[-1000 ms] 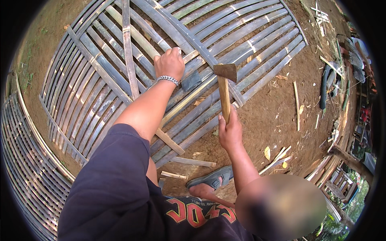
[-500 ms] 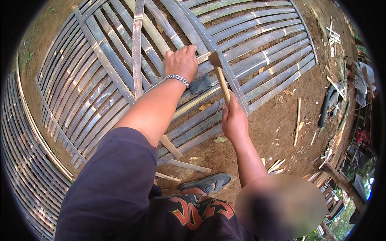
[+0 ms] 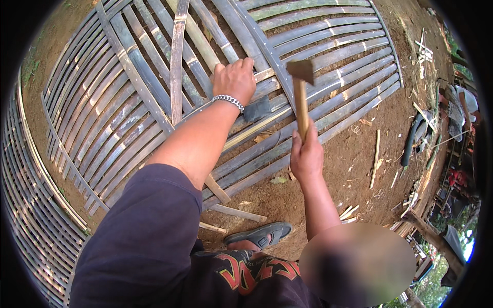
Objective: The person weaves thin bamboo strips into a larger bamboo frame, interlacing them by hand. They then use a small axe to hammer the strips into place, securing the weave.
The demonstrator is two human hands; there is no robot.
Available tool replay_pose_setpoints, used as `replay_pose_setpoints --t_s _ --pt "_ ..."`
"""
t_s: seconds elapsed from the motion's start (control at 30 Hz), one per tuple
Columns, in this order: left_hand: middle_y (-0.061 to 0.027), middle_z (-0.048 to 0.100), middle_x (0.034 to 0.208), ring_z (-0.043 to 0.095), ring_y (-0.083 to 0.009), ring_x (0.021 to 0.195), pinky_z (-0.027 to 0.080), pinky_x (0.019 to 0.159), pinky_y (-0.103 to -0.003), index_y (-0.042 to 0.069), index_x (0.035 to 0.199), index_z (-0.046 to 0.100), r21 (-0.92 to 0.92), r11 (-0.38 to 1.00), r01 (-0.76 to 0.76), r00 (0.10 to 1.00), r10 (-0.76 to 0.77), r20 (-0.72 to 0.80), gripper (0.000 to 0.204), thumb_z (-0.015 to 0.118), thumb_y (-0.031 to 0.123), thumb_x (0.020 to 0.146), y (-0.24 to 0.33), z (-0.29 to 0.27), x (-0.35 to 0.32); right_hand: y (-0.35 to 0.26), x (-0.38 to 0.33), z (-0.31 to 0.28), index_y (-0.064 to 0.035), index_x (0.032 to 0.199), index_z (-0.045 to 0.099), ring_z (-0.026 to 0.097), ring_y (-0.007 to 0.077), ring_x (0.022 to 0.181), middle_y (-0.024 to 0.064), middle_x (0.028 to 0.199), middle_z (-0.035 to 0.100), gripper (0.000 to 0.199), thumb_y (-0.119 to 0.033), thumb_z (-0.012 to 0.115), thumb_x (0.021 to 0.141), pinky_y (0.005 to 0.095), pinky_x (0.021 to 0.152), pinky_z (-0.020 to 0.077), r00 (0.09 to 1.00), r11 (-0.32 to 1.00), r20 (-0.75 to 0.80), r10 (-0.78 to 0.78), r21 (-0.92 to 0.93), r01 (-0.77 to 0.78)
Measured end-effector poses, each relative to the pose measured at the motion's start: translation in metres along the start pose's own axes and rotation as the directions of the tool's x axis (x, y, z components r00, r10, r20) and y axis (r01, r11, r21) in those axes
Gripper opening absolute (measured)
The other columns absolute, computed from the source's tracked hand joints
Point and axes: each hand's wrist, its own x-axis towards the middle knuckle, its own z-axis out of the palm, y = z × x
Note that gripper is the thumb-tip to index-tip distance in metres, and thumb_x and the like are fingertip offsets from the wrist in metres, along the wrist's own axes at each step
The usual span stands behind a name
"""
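Mid-frame, the right hand (image 3: pixel 306 156) grips a raised hammer (image 3: pixel 300 97); the left hand (image 3: pixel 234 78) presses a bamboo slat (image 3: pixel 205 49). A square blow seems due.

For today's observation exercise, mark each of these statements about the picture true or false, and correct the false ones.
1. The right hand grips a wooden-handled hammer. True.
2. The left hand rests on the bamboo slat panel. True.
3. The left wrist is bare. False: it wears a metal chain bracelet.
4. The panel lies on a tiled floor. False: it lies on bare earth.
5. A sandal shows near the lower edge. True.
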Motion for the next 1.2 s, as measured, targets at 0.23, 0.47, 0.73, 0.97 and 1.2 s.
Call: replay_pose_setpoints --t_s 0.23,0.47,0.73,0.97,1.2 --pt "-0.0068 0.074 0.096 0.071 -0.0252 0.092 0.044 0.082 -0.044 0.014 0.106 0.065 0.002 1.0 0.0 1.0 0.0 0.023 0.014 0.057 0.02 0.096 0.003 0.001 -0.006 -0.008 -0.01 0.003 0.0008 0.145 0.04 0.065 0.0505 0.105 0.0314 0.122 0.063 0.052 -0.007 0.061 0.097 0.0538 0.087 0.0535 0.977 0.984 0.131 0.169 -0.076 -0.16" --pt "-0.0065 0.074 0.096 0.071 -0.0247 0.092 0.044 0.082 -0.044 0.014 0.106 0.065 0.023 1.0 0.007 1.0 -0.007 0.007 0.013 0.058 0.019 0.096 -0.004 0.001 -0.009 -0.026 -0.002 -0.02 0.0021 0.145 0.041 0.069 0.0477 0.097 0.0289 0.117 0.065 0.052 -0.007 0.062 0.099 0.0497 0.081 0.0553 0.968 0.98 -0.239 -0.081 0.159 0.122" --pt "-0.006 0.074 0.095 0.071 -0.0249 0.091 0.044 0.082 -0.044 0.014 0.106 0.065 -0.021 1.0 0.008 1.0 -0.008 0.026 0.013 0.058 0.019 0.096 0.004 0.005 -0.009 0.005 -0.007 0.005 -0.0014 0.145 0.044 0.066 0.0504 0.101 0.0313 0.12 0.065 0.051 -0.01 0.061 0.098 0.0522 0.086 0.0547 0.998 0.992 0.054 0.032 -0.123 -0.025" --pt "-0.0056 0.074 0.093 0.071 -0.0249 0.089 0.044 0.082 -0.044 0.015 0.106 0.065 -0.028 1.0 -0.004 1.0 0.004 0.002 0.013 0.058 0.019 0.096 0.001 0.002 -0.005 0.002 -0.006 0.005 0.0007 0.124 0.043 0.062 0.0193 0.066 0.013 0.084 0.063 0.027 -0.007 0.057 0.102 0.0331 0.062 0.0518 0.835 0.852 -0.457 -0.305 0.261 0.454" --pt "-0.0059 0.073 0.092 0.071 -0.0246 0.089 0.044 0.082 -0.044 0.014 0.104 0.064 -0.035 0.999 0.013 1.0 -0.012 0.024 0.011 0.057 0.019 0.096 -0.004 0.003 -0.015 -0.011 -0.01 0.001 0.0009 0.147 0.041 0.069 0.0485 0.096 0.0298 0.114 0.067 0.052 -0.013 0.061 0.1 0.05 0.079 0.0557 0.988 0.994 -0.155 0.018 0.109 -0.001"
